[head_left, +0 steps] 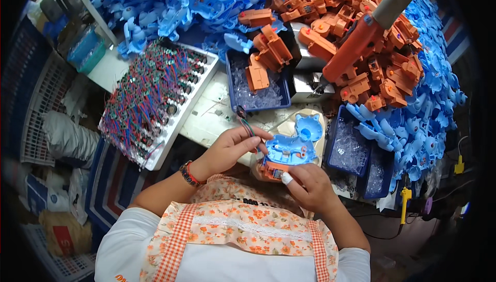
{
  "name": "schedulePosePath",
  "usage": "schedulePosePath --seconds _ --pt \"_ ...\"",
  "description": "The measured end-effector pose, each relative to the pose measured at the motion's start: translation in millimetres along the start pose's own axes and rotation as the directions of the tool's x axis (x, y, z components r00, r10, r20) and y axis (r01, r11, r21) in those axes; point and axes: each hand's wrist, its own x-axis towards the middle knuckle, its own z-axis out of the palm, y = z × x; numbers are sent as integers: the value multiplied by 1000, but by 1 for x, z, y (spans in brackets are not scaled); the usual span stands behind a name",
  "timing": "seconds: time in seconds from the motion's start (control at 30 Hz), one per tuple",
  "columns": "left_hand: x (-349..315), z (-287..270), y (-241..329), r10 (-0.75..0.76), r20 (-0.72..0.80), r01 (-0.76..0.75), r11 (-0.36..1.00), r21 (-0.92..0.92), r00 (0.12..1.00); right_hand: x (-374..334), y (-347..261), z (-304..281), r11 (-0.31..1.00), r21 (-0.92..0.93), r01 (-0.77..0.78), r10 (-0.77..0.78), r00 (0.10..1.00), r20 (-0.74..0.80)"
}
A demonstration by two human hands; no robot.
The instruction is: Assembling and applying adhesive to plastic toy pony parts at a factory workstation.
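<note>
My left hand (pixel 235 147) is closed in a pinch on a bundle of thin coloured wires (pixel 248 127). A small dark round part (pixel 241 110) sits at the wires' upper end. An animal-shaped blue plastic half-shell (pixel 284 148) lies hollow side up in a pale holder (pixel 316 153) in front of me. My right hand (pixel 314 185), with a white wrap on one finger, grips an orange plastic housing (pixel 273 170) at the shell's near edge. Whether the housing touches the shell, I cannot tell. My left fingertips are close to the shell's left side.
At left a white foam tray (pixel 181 110) holds many wired parts. Blue bins (pixel 233 88) with small clear pieces stand beyond and to the right (pixel 351 147). Orange housings (pixel 330 28) and blue shells (pixel 175 8) are heaped behind. An orange-handled power screwdriver (pixel 351 47) hangs at right.
</note>
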Motion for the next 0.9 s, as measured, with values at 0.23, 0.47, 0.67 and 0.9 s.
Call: schedulePosePath --seconds 0.23,0.47,0.67,0.9 --pt "26 0 27 -84 398 68 996 52 913 30 31 -27 849 430 -308 400 906 -141" --pt "37 6 36 -173 383 129 982 138 908 70 58 4 -63 937 -343 586 747 313" --pt "29 5 16 -169 6 169 982 -85 986 57 51 2 -3 936 -353 739 630 240" --pt "30 17 16 68 22 -71 956 285 997 65 45 -25 581 670 -462 650 759 -41"
